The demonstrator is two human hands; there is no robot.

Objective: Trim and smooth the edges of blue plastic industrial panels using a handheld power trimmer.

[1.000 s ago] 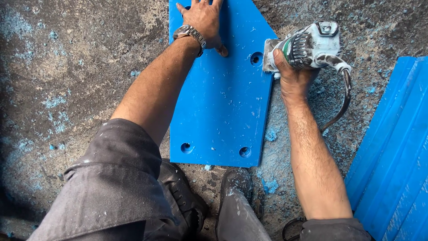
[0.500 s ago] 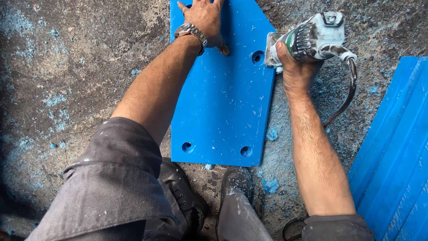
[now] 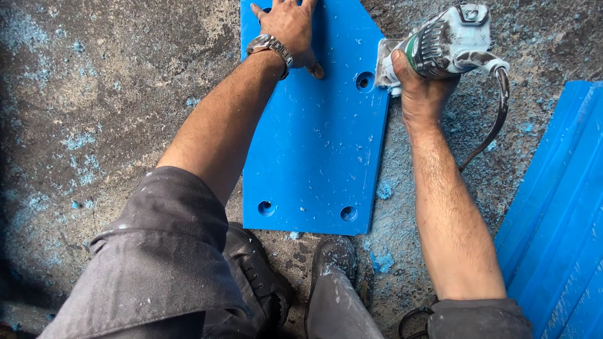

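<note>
A flat blue plastic plate (image 3: 320, 144) with three round holes lies on the concrete floor in front of me. My left hand (image 3: 290, 28), with a metal wristwatch, presses flat on the plate's far end, fingers spread. My right hand (image 3: 422, 88) grips a grey hand-held power trimmer (image 3: 447, 39) whose base rests against the plate's right slanted edge, near the upper hole. The tool's black cord (image 3: 496, 119) loops down to the right of my forearm.
Blue shavings and dust are scattered over the concrete (image 3: 389, 188) around the plate. A second blue ribbed panel (image 3: 559, 207) lies at the right. My two dark work shoes (image 3: 333, 260) stand at the plate's near edge.
My right hand has moved the trimmer a little farther up along the plate's right edge. My left hand stays pressed on the plate.
</note>
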